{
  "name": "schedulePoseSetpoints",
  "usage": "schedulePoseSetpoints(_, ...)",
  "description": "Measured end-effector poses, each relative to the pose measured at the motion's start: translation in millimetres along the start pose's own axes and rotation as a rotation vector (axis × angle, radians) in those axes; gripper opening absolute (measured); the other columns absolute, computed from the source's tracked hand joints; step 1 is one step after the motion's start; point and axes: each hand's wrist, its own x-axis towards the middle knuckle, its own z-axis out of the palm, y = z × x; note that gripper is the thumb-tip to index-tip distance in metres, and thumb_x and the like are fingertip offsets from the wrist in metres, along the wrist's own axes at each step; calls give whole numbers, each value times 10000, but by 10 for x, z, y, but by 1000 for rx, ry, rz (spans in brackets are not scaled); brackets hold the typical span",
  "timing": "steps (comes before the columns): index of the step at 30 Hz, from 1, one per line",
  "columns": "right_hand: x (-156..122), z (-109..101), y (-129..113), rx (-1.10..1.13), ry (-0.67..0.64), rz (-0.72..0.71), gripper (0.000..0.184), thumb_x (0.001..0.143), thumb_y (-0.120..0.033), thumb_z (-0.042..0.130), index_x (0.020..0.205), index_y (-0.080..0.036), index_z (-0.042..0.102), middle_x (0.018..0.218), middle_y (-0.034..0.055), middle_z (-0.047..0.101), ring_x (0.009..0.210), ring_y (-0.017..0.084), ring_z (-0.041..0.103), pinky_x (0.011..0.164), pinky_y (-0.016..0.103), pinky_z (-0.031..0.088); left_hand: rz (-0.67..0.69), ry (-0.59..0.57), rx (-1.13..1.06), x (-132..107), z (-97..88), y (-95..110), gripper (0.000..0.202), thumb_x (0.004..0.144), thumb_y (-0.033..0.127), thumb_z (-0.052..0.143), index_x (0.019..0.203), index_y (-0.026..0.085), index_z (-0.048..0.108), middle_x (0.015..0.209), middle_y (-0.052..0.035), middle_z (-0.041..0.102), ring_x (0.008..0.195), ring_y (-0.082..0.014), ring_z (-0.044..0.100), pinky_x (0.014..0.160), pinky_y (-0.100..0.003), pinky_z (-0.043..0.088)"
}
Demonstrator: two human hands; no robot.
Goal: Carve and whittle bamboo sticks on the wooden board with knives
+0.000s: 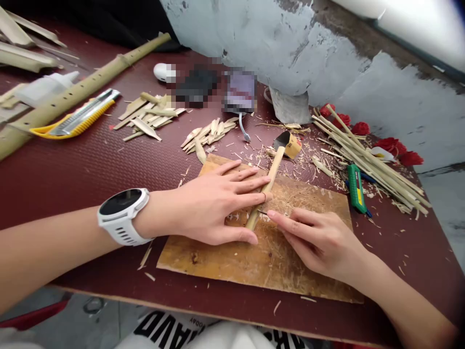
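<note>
A bamboo strip lies at a slant across a worn wooden board. My left hand, with a white watch on its wrist, rests flat with the fingers spread; several fingertips press on the strip, and the thumb lies stretched out near its lower end. Bent into a pinch, my right hand has hold of a thin tool, of which only a narrow dark tip shows, touching the strip beside my left fingers. The rest of that tool is hidden in my grip.
Bamboo slivers and shavings lie beyond the board. A yellow utility knife sits beside a bamboo flute at left. At right are a green-handled cutter, a bundle of bamboo sticks and red flowers by the wall.
</note>
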Motion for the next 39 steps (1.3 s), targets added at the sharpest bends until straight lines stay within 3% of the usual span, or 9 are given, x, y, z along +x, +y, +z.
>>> schedulePoseSetpoints(7,40,-52,3,-173,17,-106,390,1052,-192,516,1435,-223,584,847,-12,641,576,99,485,520,287,298,7,1,-24,7,0,-4,776,983,711,534,1576,214,488,1711,-121,327,1599,-398,274,1331,-616,137)
schedulePoseSetpoints(16,4,4,68,-142,3,-88,457,1048,-198,502,1498,-273,527,870,-9,666,579,90,492,524,289,284,16,20,-41,1,-12,-15,758,969,696,580,1558,225,506,1696,-118,363,1590,-385,306,1332,-604,150)
schedulePoseSetpoints(23,4,-39,75,-159,-17,-132,435,1043,-173,517,1475,-211,549,855,-12,644,588,95,495,527,284,319,17,33,-63,11,-14,-11,735,963,681,601,1531,217,542,1691,-130,370,1582,-397,319,1329,-613,152)
schedulePoseSetpoints(31,-70,14,80,-184,-1,-99,435,1059,-212,517,1491,-250,543,837,-17,661,580,93,527,528,279,330,1,-20,-15,26,-42,7,759,972,726,537,1556,241,511,1713,-112,328,1599,-379,285,1329,-600,138)
schedulePoseSetpoints(35,-30,-30,11,-188,58,-51,439,1041,-223,587,1476,-203,531,864,0,712,615,101,609,528,267,377,8,-16,-16,19,-37,0,777,968,737,538,1552,225,519,1711,-122,330,1600,-382,282,1332,-600,135)
schedulePoseSetpoints(39,3,-74,-109,-95,139,59,270,1003,-221,644,1263,-190,576,1012,60,722,729,126,672,528,241,433,23,0,-27,13,-32,-4,781,963,714,575,1562,216,509,1700,-135,349,1590,-396,301,1322,-626,157)
